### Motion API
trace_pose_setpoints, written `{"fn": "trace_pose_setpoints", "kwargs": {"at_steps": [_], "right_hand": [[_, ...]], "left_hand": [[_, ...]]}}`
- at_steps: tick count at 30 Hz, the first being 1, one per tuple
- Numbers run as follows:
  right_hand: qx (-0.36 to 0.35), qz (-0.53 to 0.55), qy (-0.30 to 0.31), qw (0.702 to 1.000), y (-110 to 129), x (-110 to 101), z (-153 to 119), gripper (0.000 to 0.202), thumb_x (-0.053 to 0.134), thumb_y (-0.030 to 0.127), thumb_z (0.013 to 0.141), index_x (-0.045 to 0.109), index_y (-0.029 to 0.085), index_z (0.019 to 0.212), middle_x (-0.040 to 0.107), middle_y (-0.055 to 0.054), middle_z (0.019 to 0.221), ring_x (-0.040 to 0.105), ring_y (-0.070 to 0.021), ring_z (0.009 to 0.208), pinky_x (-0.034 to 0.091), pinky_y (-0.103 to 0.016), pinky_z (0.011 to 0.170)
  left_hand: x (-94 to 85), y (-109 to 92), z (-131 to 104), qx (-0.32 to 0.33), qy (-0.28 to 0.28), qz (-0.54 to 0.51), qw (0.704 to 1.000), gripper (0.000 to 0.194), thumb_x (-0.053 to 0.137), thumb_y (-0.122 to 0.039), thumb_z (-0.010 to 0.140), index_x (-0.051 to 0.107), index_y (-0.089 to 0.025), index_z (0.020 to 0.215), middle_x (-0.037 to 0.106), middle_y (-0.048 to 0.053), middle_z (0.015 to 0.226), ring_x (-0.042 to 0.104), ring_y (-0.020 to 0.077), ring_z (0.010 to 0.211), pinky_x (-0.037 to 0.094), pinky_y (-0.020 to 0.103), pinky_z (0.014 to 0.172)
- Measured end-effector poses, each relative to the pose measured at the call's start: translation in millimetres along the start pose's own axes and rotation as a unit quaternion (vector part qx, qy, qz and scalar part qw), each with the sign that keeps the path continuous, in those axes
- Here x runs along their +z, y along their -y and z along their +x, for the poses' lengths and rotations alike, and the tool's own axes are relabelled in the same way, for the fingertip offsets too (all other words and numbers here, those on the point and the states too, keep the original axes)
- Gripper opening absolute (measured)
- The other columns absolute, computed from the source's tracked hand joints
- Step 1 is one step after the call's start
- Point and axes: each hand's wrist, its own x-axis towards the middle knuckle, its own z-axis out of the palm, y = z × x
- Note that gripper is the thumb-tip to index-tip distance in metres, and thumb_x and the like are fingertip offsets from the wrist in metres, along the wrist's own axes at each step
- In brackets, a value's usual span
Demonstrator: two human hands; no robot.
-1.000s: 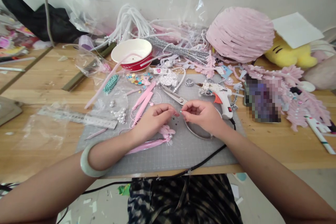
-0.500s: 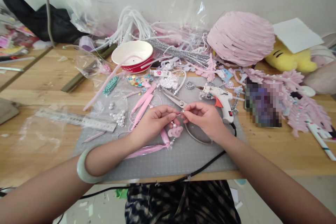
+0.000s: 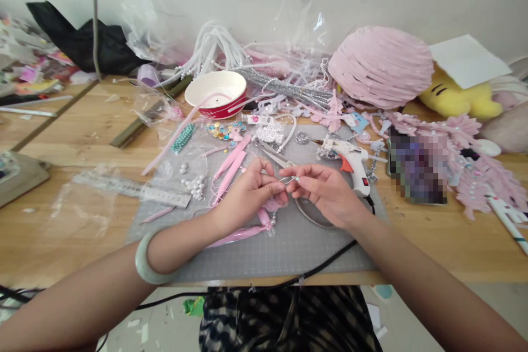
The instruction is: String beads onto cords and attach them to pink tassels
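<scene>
Mat (image 3: pixel 247 258) below, thread (image 3: pixel 286 180) seemingly runs crosswise, left hand (image 3: pixel 254 190) to right hand (image 3: pixel 328 192).

Scissors (image 3: pixel 275 155) on mat (image 3: pixel 317 250); bowl (image 3: pixel 225 110) behind, ruler (image 3: pixel 165 194) left, glue gun (image 3: pixel 357 162) right, phone (image 3: pixel 416 168) farther right.
</scene>
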Motion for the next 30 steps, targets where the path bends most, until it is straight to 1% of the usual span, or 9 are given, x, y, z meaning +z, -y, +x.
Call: {"fn": "trace_pose_setpoints", "kwargs": {"at_steps": [4,8,15,19,22,24,26,28,30], "right_hand": [[0.031,0.013,-0.002,0.999,2.5,-0.7,0.0,0.006,0.067,0.021,0.07,0.065,0.015,0.071,0.069,-0.003,0.081,0.062,-0.0063,0.063,0.051,-0.018,0.064],[0.035,0.031,0.001,0.999,3.9,-1.8,0.0,0.005,0.067,0.019,0.069,0.067,0.015,0.072,0.068,-0.001,0.074,0.062,-0.0051,0.062,0.051,-0.015,0.064],[0.038,0.104,-0.006,0.994,4.7,-2.4,3.1,0.003,0.068,0.016,0.067,0.067,0.013,0.067,0.068,0.0,0.073,0.062,-0.0044,0.061,0.052,-0.011,0.061],[0.052,0.134,-0.006,0.99,2.9,-2.6,3.7,0.004,0.067,0.015,0.068,0.068,0.012,0.07,0.068,0.0,0.072,0.063,-0.0044,0.061,0.053,-0.01,0.063],[0.058,0.151,-0.006,0.987,1.3,-2.3,3.9,0.005,0.068,0.015,0.068,0.068,0.011,0.072,0.068,0.0,0.07,0.063,-0.0045,0.061,0.053,-0.009,0.064],[0.061,0.157,-0.005,0.986,0.6,-2.0,4.3,0.006,0.067,0.015,0.068,0.068,0.011,0.072,0.068,-0.001,0.071,0.063,-0.0043,0.061,0.053,-0.009,0.064],[0.06,0.155,0.0,0.986,0.4,-1.6,4.7,0.005,0.067,0.015,0.069,0.068,0.011,0.072,0.068,-0.001,0.072,0.063,-0.004,0.061,0.053,-0.009,0.064],[0.056,0.149,0.008,0.987,0.3,-1.1,4.8,0.004,0.066,0.014,0.069,0.068,0.011,0.071,0.068,0.0,0.074,0.062,-0.0039,0.061,0.053,-0.009,0.063],[0.049,0.138,0.017,0.989,0.3,-0.5,4.3,0.003,0.066,0.013,0.069,0.068,0.011,0.07,0.068,0.0,0.074,0.062,-0.0039,0.061,0.052,-0.009,0.063]], "left_hand": [[0.2,0.2,0.8,-0.015,0.014,-0.001,1.0,0.024,0.054,-0.018,0.081,0.029,-0.021,0.079,0.065,-0.005,0.063,0.06,0.008,0.051,0.043,0.015,0.046],[-1.0,0.7,1.7,-0.012,0.022,0.009,1.0,0.021,0.054,-0.02,0.081,0.033,-0.02,0.08,0.062,-0.004,0.064,0.06,0.0078,0.057,0.045,0.015,0.049],[-2.3,3.5,0.5,0.015,-0.001,0.066,0.998,0.017,0.056,-0.029,0.08,0.042,-0.019,0.081,0.047,-0.007,0.065,0.049,0.0043,0.049,0.04,0.015,0.043],[-2.3,3.7,-0.5,0.063,-0.024,0.14,0.988,0.013,0.054,-0.029,0.081,0.047,-0.018,0.082,0.045,-0.007,0.061,0.045,0.0048,0.047,0.036,0.016,0.044],[-2.0,2.8,-1.2,0.124,-0.066,0.222,0.965,0.01,0.055,-0.026,0.081,0.055,-0.017,0.08,0.052,-0.004,0.066,0.045,0.0054,0.053,0.036,0.017,0.049],[-1.6,1.5,-1.2,0.144,-0.084,0.249,0.954,0.011,0.055,-0.026,0.079,0.06,-0.016,0.078,0.056,-0.002,0.069,0.046,0.0065,0.057,0.037,0.017,0.053],[-1.2,-0.4,-0.9,0.116,-0.084,0.211,0.967,0.013,0.057,-0.028,0.077,0.061,-0.015,0.077,0.056,-0.002,0.066,0.045,0.0065,0.054,0.036,0.018,0.05],[-1.1,-2.9,-0.4,0.052,-0.074,0.133,0.987,0.016,0.06,-0.03,0.075,0.06,-0.014,0.076,0.054,-0.003,0.063,0.042,0.0049,0.047,0.034,0.017,0.044],[-1.3,-5.6,-0.3,-0.009,-0.062,0.062,0.996,0.018,0.063,-0.032,0.072,0.06,-0.014,0.073,0.051,-0.004,0.059,0.038,0.0036,0.041,0.031,0.017,0.039]]}}
